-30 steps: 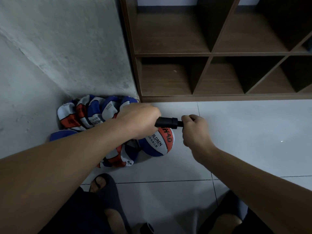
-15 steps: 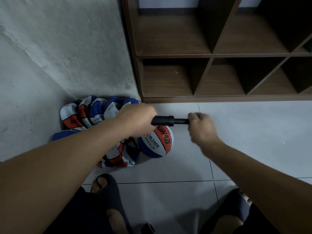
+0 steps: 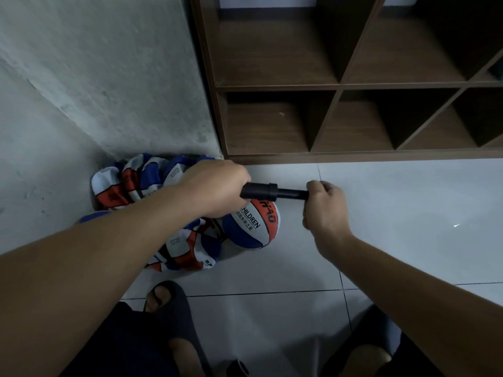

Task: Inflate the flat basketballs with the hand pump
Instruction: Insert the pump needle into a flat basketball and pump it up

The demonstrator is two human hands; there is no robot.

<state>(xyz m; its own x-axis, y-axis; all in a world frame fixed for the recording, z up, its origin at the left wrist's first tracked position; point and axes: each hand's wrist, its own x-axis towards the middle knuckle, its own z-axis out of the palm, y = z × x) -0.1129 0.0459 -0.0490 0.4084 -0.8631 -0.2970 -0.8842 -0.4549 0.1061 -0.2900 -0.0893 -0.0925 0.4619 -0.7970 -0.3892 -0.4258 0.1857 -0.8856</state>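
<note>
Rough grey wall [image 3: 95, 77] fills upper left; pale tiled floor [image 3: 408, 213] below. Flat balls [image 3: 141, 178], blue/white/red, crumpled in a heap at centre left in the corner. Left hand [image 3: 215, 187] w/ grip wrapped round black pump [image 3: 261, 191] barrel. Round ball [image 3: 251, 227] sits just below pump, lettered "CHILDREN". Right hand [image 3: 325, 208] grip closed on pump handle, rod partly out. Brown wooden shelf [image 3: 353, 85] w/ open cubbies, upper right.

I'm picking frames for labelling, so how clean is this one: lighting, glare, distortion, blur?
Head view: dim, bluish light; shelf cubbies fall into deep shadow; one small glare spot on the floor tiles; wide-angle bending of the shelf edges; print on the round basketball stays readable; hand pump looks sharp.
</note>
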